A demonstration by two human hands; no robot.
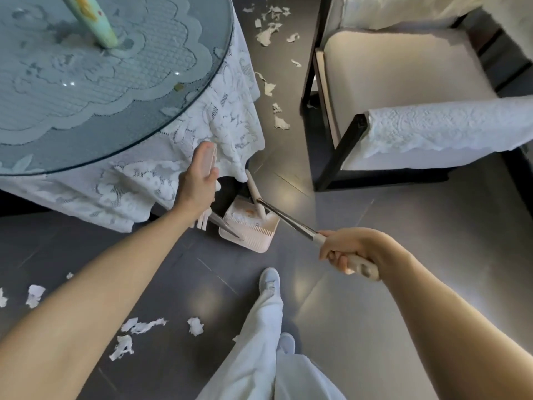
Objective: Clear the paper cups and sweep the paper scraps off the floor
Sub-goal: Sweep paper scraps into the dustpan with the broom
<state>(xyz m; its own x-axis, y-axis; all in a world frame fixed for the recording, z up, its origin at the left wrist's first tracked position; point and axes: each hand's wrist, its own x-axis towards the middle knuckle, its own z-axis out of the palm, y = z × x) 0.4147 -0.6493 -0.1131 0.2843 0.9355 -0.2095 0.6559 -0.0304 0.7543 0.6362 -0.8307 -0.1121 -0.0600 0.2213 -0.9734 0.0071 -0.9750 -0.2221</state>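
My left hand [199, 180] covers most of the dustpan handle [210, 157]. The head of the broom [288, 223] blurs into the dustpan [259, 241]. The table [57, 140] and chair [403, 82] are cropped.

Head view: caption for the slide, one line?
Left hand holds the dustpan handle, right hand grips the broom; paper scraps litter the floor.

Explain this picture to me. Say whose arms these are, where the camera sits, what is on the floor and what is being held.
There is no machine here. A person wears one wide-angle camera on the head, looking down, so the two arms are their own. The left hand grips the long handle of a pale dustpan standing on the dark floor. The right hand grips the broom, whose far end rests in the pan. Torn paper scraps lie near the feet, and more lie further off between the glass-topped table and the armchair.
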